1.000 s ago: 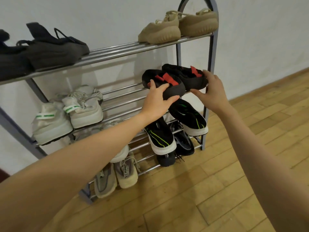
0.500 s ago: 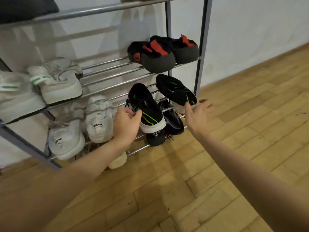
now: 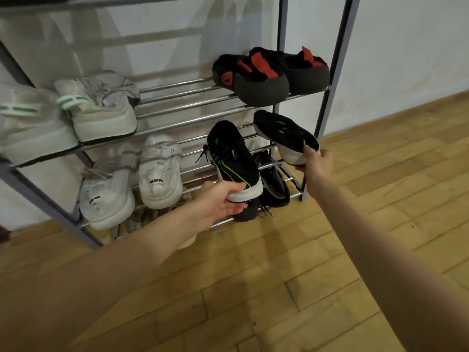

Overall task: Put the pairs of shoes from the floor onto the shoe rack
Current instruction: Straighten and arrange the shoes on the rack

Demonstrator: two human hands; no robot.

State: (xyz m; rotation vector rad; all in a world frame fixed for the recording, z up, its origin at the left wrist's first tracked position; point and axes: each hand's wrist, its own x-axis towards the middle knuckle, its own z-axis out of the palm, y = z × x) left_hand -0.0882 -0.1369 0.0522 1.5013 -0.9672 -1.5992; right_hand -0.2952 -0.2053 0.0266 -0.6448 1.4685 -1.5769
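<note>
Both hands are on the black-and-green pair at the shoe rack (image 3: 337, 62), on the tier second from the bottom. The left hand (image 3: 220, 201) grips the heel of the left black-and-green sneaker (image 3: 232, 158), thumb over the white sole edge and fingers curled beneath it. The shoe points away toward the wall, lying across the chrome bars. Over on the right, the right hand (image 3: 317, 161) holds the heel of the right black-and-green sneaker (image 3: 285, 134), fingers wrapped under its white sole, the shoe tilted with its toe up and to the left, close by the rack's right post.

One tier up, the black slippers with red straps (image 3: 269, 74) sit side by side at the right end. On that same tier, far left, white sneakers with green tabs (image 3: 101, 110) rest against each other. Below them a pair of white lace-up sneakers (image 3: 142, 179) hangs toe-down over the bars. Under the held pair, dark mesh shoes (image 3: 272, 184) lie on the bottom tier. Wooden parquet floor (image 3: 304, 275) spreads near and right.
</note>
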